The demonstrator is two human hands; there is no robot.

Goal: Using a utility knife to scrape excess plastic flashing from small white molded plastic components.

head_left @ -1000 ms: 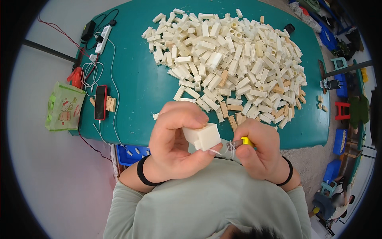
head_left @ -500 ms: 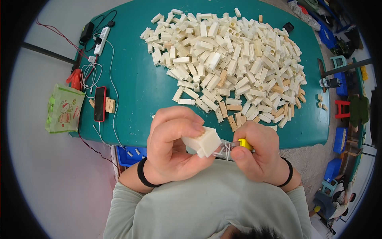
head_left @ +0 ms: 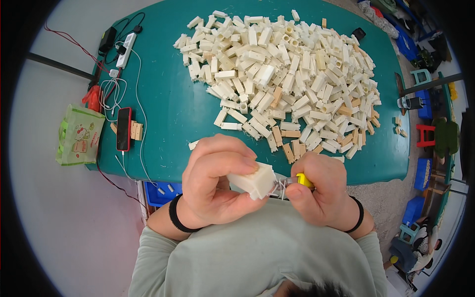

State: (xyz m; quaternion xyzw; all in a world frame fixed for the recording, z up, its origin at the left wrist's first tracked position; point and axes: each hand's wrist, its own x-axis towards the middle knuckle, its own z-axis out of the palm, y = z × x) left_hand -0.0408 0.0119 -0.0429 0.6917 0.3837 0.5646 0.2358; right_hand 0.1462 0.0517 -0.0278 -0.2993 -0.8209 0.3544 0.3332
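My left hand (head_left: 213, 183) is closed round a cream plastic block (head_left: 252, 181), the thumb below it and the fingers on top. The block is tilted, one end facing right. In my right fist (head_left: 321, 190) is a yellow utility knife (head_left: 304, 180), most of its handle hidden by the fingers. Its grey blade points left and meets the block's right end. Thin white shavings (head_left: 282, 185) curl around the blade. Beyond my hands a big heap of similar cream blocks (head_left: 297, 74) covers much of the table, with some tan ones among them.
The green table (head_left: 163, 89) has a phone (head_left: 124, 129), a power strip (head_left: 126, 51) and white cables on its left. A green bag (head_left: 81, 133) hangs at the left edge. Below that edge sits a blue bin (head_left: 161, 194). Stools, bins and another person (head_left: 423, 242) are at the right.
The block has turned slightly in my left hand and its end face sits a little lower. The blade remains against it. My right hand has barely moved.
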